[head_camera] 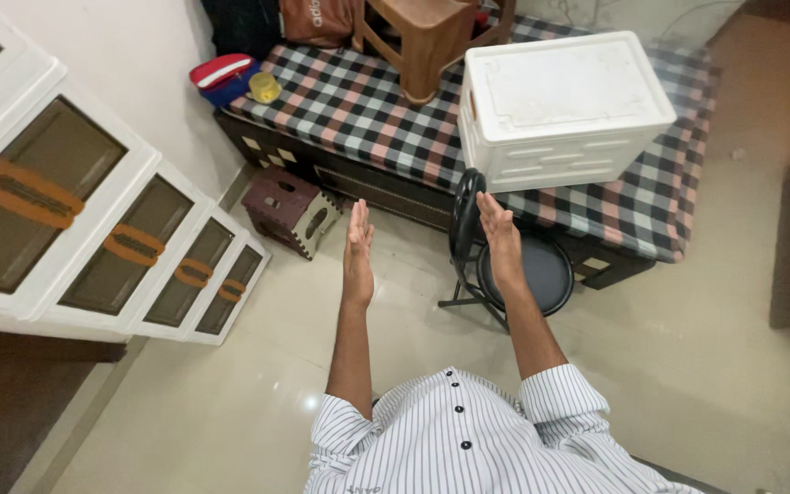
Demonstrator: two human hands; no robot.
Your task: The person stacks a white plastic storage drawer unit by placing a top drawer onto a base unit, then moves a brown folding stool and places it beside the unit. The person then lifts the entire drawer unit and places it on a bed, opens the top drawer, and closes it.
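My left hand (pixel 357 252) is held out flat, fingers straight and together, palm facing right, holding nothing. My right hand (pixel 499 238) mirrors it, palm facing left, fingers straight, also with nothing in it. The right hand hovers just right of the backrest of a small black chair (pixel 541 270) with a round seat. Both hands hang above the pale tiled floor in front of a low bed with a checked cover (pixel 358 101). A white lidded plastic box (pixel 561 105) sits on the bed beyond my right hand.
A white drawer unit with orange handles (pixel 93 229) stands along the left wall. A small brown folding stool (pixel 291 210) sits by the bed's corner. On the bed are a brown plastic stool (pixel 427 37), a red and blue case (pixel 223 75) and a yellow item (pixel 264 88).
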